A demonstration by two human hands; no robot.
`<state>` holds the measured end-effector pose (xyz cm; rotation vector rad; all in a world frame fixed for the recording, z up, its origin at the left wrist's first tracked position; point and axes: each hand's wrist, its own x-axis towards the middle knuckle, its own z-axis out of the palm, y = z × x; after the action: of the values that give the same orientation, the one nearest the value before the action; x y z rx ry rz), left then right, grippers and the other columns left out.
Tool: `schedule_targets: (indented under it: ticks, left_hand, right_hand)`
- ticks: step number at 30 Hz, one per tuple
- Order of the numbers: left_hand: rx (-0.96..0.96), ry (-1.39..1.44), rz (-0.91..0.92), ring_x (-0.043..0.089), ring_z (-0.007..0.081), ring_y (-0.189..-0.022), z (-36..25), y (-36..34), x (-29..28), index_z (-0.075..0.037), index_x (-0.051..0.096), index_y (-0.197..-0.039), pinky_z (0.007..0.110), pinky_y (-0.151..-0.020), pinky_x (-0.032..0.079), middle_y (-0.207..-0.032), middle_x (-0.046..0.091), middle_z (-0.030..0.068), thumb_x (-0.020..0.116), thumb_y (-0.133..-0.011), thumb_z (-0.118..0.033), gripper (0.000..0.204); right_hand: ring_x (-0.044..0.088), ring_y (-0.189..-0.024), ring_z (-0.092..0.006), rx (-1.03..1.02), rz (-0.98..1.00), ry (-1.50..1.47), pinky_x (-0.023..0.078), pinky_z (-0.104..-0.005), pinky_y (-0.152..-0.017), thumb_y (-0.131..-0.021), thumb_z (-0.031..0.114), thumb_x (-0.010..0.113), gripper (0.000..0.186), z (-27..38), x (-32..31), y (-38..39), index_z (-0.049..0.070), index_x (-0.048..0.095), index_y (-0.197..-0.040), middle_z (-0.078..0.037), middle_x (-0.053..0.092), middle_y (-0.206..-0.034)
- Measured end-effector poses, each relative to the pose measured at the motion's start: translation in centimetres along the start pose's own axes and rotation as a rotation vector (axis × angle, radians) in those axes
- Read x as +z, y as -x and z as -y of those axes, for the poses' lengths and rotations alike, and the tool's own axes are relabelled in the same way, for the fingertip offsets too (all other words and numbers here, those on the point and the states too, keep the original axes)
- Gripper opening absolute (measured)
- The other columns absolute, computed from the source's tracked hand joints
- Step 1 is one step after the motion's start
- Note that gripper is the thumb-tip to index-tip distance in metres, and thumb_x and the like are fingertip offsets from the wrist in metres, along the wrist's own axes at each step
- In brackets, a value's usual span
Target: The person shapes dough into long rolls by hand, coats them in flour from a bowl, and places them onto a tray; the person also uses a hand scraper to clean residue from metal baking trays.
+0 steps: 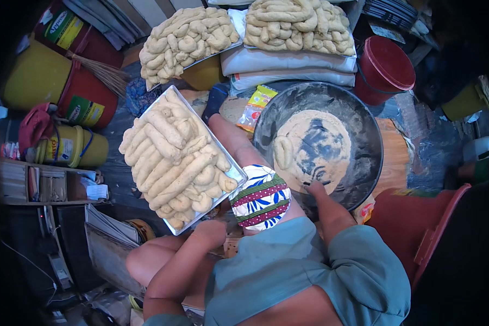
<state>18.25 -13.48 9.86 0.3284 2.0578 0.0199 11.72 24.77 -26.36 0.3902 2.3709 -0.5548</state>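
Observation:
My right hand point(317, 189) reaches into a wide black basin point(367, 146), low over the pale flour point(339, 133) spread on its bottom. Its fingers are too small and blurred to make out, with dark marks beside them. A looped piece of dough point(283, 152) lies on the flour, left of that hand and apart from it. My left hand point(211, 233) is curled closed near the lower edge of a metal tray point(234, 173); its palm side is hidden. Thick dough rolls point(171, 179) are heaped on the tray. A round patterned cloth point(261, 198) covers my knee.
Two more dough-loaded trays stand at the back, the right-hand dough pile point(299, 24) above stacked white sacks point(288, 62). A red bucket point(386, 70) is behind the basin; a large red tub point(413, 223) is close on the right. Yellow-and-red buckets point(38, 76) crowd the left.

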Motion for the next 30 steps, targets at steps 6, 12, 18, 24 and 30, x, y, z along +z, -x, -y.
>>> schedule_targets:
  ticks: [6,12,18,24,30]
  left_hand:
    - [0.508,0.513,-0.706,0.060,0.0359,-0.099,-5.7,-1.6,-10.0,-0.003,0.059,-0.115,0.041,-0.087,0.047,-0.104,0.063,0.0194,0.054,-0.092,-0.022,0.031]
    - [0.571,0.587,-1.006,0.052,0.0369,-0.113,-8.0,-14.7,-8.8,-0.003,0.057,-0.117,0.042,-0.096,0.042,-0.119,0.055,0.0192,0.056,-0.089,-0.016,0.031]
    - [0.561,0.739,-0.988,0.055,0.0351,-0.106,-8.4,-17.5,-8.5,-0.001,0.060,-0.111,0.039,-0.094,0.044,-0.113,0.056,0.0188,0.056,-0.086,-0.007,0.026]
    - [0.516,1.141,-1.041,0.058,0.0261,-0.097,-6.3,-18.5,-8.1,0.001,0.061,-0.105,0.032,-0.086,0.047,-0.106,0.058,0.0141,0.054,-0.088,-0.002,0.018]
    - [0.562,1.144,-1.087,0.059,0.0247,-0.092,-6.1,-18.6,-7.9,0.001,0.061,-0.103,0.032,-0.083,0.047,-0.101,0.059,0.0134,0.055,-0.087,-0.001,0.017]
  right_hand:
    - [0.066,-0.092,-0.0323,-0.236,0.048,-0.264,0.051,-0.0400,-0.082,-0.074,0.032,0.070,0.052,6.3,3.1,-1.3,-0.004,0.062,-0.111,-0.024,0.066,-0.100]
    - [0.063,-0.085,-0.0191,-0.523,0.347,-0.728,0.050,-0.0343,-0.076,-0.082,0.018,0.062,0.034,12.8,-0.1,-1.3,0.003,0.064,-0.112,-0.010,0.068,-0.096]
    - [0.062,-0.088,-0.0253,-0.303,-0.233,-0.920,0.050,-0.0361,-0.079,-0.080,0.017,0.062,0.026,10.0,-7.6,-11.1,0.001,0.064,-0.100,-0.014,0.066,-0.096]
    - [0.058,-0.106,-0.0393,-0.111,-0.420,0.050,0.047,-0.0427,-0.091,-0.074,0.037,0.071,0.060,13.2,-3.9,-9.8,0.004,0.055,-0.122,-0.025,0.061,-0.111]
    - [0.062,-0.092,-0.0303,-0.399,-0.256,-0.324,0.050,-0.0390,-0.083,-0.073,0.026,0.072,0.055,14.8,-0.9,-5.0,0.002,0.050,-0.118,-0.015,0.064,-0.100]
